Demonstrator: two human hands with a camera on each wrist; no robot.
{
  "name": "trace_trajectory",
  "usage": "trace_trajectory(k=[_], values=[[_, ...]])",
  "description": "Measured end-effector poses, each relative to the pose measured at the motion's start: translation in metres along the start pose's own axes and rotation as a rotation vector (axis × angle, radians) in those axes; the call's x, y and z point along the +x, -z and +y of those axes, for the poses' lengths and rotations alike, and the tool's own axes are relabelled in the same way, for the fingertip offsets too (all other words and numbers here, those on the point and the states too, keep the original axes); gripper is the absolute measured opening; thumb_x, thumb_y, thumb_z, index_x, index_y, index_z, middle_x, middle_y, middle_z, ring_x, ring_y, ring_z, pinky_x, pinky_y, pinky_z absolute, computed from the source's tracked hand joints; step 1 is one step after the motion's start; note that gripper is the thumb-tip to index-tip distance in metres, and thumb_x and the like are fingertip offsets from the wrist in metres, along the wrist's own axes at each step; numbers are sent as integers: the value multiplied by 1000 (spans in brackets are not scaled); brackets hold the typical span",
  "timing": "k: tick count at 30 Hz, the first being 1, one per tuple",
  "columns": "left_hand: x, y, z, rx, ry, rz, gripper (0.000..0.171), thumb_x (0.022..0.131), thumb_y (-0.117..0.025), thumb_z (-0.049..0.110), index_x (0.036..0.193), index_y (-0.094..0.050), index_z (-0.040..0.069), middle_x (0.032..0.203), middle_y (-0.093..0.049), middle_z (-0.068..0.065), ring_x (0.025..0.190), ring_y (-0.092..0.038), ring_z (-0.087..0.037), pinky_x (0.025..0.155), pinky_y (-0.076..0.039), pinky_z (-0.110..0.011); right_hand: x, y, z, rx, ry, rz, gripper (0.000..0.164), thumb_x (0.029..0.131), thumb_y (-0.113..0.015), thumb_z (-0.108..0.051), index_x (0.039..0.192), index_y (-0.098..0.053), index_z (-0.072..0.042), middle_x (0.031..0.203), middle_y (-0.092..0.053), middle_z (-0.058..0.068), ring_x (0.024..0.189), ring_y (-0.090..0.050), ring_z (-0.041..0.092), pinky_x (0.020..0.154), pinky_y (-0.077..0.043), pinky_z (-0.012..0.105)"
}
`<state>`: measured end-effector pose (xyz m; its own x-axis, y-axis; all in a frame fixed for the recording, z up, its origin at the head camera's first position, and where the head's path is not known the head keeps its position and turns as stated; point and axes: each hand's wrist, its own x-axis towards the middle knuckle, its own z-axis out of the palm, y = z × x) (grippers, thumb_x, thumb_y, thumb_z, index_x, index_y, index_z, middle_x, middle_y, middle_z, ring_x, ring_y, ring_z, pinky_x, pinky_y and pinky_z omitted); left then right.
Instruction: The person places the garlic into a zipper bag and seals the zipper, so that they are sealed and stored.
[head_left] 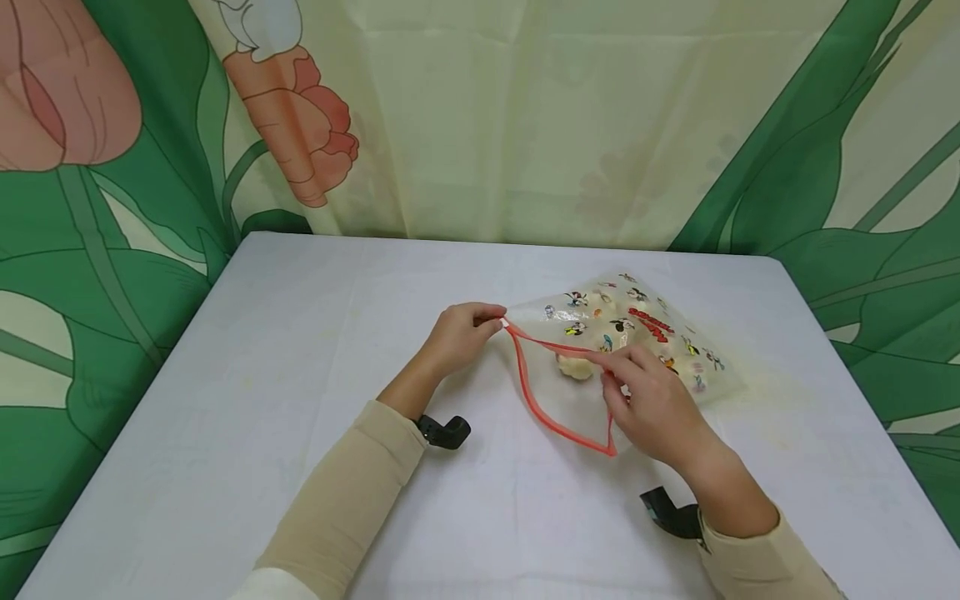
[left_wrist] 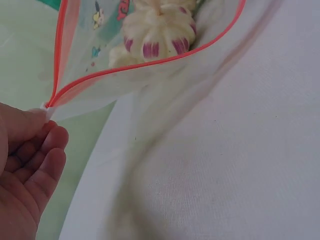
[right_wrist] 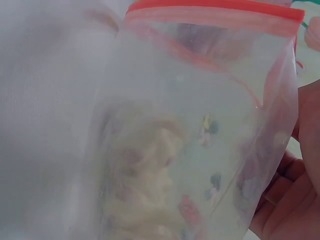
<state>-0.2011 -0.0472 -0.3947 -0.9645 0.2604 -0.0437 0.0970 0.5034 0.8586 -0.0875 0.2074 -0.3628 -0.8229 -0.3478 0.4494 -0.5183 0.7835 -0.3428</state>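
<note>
A clear zip bag (head_left: 540,387) with a red-edged mouth and small cartoon prints lies on the table, its mouth gaping toward me. Pale, ridged garlic bulbs (left_wrist: 157,32) with purple streaks are inside it; the right wrist view shows them blurred through the plastic. At the far left corner of the mouth, my left hand (head_left: 461,337) pinches the end of the zip between thumb and index finger. My right hand (head_left: 656,400) holds the mouth's right side, index finger along the red strip, thumb below. The plastic partly covers that hand's fingers in the right wrist view.
A white cloth covers the table (head_left: 225,417). Behind it hangs a curtain (head_left: 525,125) printed with leaves, a tulip and a carrot. Black wrist cameras (head_left: 444,432) are strapped to both forearms, close above the cloth.
</note>
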Motion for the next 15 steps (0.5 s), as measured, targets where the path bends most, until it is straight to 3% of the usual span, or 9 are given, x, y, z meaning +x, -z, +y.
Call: trace_trajectory(k=[7, 12, 15], values=[[-11, 1, -1, -17, 18, -17, 25, 101, -59, 12, 123, -72, 10, 107, -72, -1, 104, -65, -17, 90, -51, -33, 1, 2, 10, 10, -5, 30, 33, 86, -65, 10, 113, -75, -5, 95, -57, 5, 77, -51, 15, 59, -48, 30], [-21, -1, 2, -9, 17, -48, 25, 100, -58, 6, 120, -73, 8, 99, -74, -1, 99, -67, -17, 83, -52, -29, 0, 10, 8, -9, -62, 45, 27, 86, -69, 5, 111, -74, -3, 108, -56, 12, 90, -54, 24, 67, -52, 40], [-27, -2, 5, 11, -9, -34, 22, 98, -62, 6, 116, -75, 8, 101, -74, -1, 96, -67, -16, 80, -53, -27, 1, 16, 2, -7, -75, 50, 27, 86, -71, 0, 112, -74, -2, 113, -56, 14, 97, -53, 26, 70, -52, 42]])
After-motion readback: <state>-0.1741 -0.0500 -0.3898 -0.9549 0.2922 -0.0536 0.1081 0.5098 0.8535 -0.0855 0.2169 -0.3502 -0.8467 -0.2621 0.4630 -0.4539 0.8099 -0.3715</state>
